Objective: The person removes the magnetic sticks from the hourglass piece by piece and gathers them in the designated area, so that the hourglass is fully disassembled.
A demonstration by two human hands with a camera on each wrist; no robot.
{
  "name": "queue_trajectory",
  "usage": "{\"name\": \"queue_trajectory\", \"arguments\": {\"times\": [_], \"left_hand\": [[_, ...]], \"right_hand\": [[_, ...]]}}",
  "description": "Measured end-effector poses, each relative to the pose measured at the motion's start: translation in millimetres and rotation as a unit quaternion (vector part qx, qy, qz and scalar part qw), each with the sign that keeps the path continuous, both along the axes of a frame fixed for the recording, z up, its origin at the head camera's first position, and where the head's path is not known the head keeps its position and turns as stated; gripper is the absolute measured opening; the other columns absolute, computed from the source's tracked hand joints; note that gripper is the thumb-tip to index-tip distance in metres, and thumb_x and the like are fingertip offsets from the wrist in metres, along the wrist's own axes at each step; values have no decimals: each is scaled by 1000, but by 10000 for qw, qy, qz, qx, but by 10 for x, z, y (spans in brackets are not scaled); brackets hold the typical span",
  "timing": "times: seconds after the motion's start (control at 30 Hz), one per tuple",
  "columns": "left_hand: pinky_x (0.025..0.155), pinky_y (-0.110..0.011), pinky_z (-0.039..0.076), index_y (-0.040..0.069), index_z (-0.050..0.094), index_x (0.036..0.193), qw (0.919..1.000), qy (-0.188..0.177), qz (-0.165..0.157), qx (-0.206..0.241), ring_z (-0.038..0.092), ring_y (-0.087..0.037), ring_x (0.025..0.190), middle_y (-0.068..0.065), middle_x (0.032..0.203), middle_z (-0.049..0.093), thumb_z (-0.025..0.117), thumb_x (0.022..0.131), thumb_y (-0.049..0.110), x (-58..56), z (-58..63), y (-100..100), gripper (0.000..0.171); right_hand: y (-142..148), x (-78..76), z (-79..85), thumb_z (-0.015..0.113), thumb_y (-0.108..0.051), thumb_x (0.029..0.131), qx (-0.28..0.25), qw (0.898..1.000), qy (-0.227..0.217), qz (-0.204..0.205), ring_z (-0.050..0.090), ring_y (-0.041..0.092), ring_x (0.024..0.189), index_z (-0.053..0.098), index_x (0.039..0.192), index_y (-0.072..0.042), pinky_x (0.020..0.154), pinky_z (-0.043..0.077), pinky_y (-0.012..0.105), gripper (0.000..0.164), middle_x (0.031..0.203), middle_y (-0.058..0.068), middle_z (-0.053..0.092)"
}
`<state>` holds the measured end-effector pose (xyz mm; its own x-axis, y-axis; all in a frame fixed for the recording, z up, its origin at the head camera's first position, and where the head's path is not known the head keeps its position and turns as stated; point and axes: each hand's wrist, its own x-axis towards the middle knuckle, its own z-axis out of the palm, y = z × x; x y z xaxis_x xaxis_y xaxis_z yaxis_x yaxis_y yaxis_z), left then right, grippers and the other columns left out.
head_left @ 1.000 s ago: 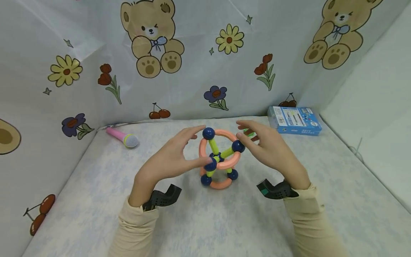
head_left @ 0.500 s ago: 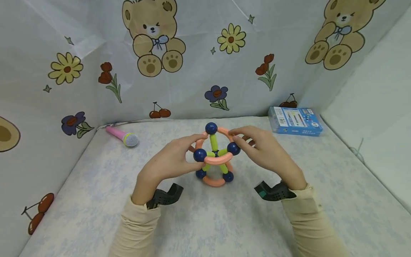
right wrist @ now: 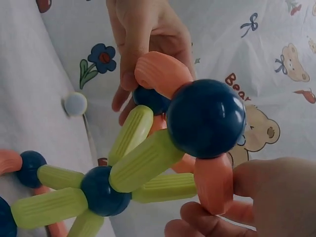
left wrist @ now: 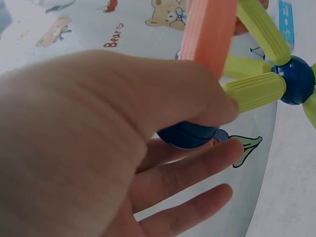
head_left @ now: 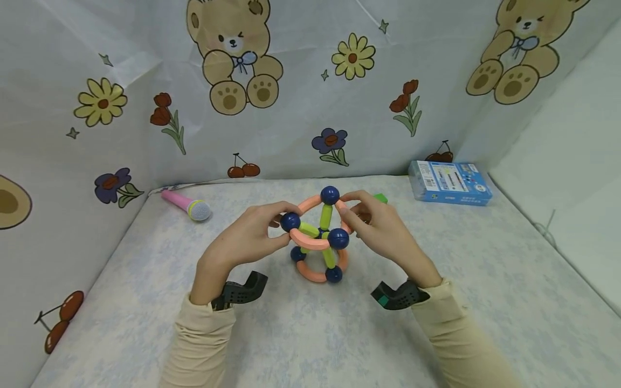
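Observation:
A magnetic stick-and-ball model [head_left: 309,242] stands on the table between the hands: dark blue balls, straight lime sticks and curved orange sticks in an upper and a lower ring. My left hand [head_left: 242,237] pinches the upper ring's left blue ball [head_left: 290,222]; in the left wrist view its thumb crosses over that ball [left wrist: 190,136]. My right hand [head_left: 380,226] grips the upper ring's right curved orange stick [right wrist: 214,185], between thumb and fingers in the right wrist view. Part of that stick is hidden by the fingers.
A pink toy microphone [head_left: 186,205] lies at the back left of the table. At the back right is a blue box [head_left: 451,183]. Something green [head_left: 380,198] shows just behind my right hand. A printed cloth [head_left: 291,129] hangs behind the table.
The model has turned clockwise as seen from above. Its right ball has come forward, while the left ball has gone back and left with my left hand. My right hand has shifted slightly left.

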<state>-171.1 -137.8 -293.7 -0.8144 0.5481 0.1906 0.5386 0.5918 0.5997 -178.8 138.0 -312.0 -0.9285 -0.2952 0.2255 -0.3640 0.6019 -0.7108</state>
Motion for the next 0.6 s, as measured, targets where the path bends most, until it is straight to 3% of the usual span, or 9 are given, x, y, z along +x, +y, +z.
{"name": "queue_trajectory", "arguments": {"times": [0.13, 0.47, 0.6], "left_hand": [[94, -41, 59, 11, 67, 129, 10000, 30, -55, 65, 71, -20, 103, -2, 115, 73, 75, 93, 6, 1, -5, -9, 37], [96, -42, 59, 13, 65, 129, 9995, -77, -209, 214, 73, -17, 101, 0, 112, 74, 75, 94, 8, 10, 1, -18, 37], [97, -41, 59, 13, 66, 129, 9997, -10, -178, 170, 72, -17, 101, 1, 112, 74, 75, 94, 9, 9, -2, -23, 37]], "right_hand": [[-33, -23, -47, 57, -43, 106, -217, 9996, 36, -166, 60, 20, 66, 63, 131, -15, 57, 45, 34, 38, 80, 0, 71], [-38, -5, -26, 61, -38, 105, -326, 9978, 450, -361, 62, 15, 64, 65, 124, -15, 57, 45, 32, 30, 75, 0, 70], [-28, -7, -16, 59, -35, 106, -240, 9973, 572, -404, 61, 16, 63, 68, 129, -16, 56, 44, 32, 31, 74, 0, 69]]}}
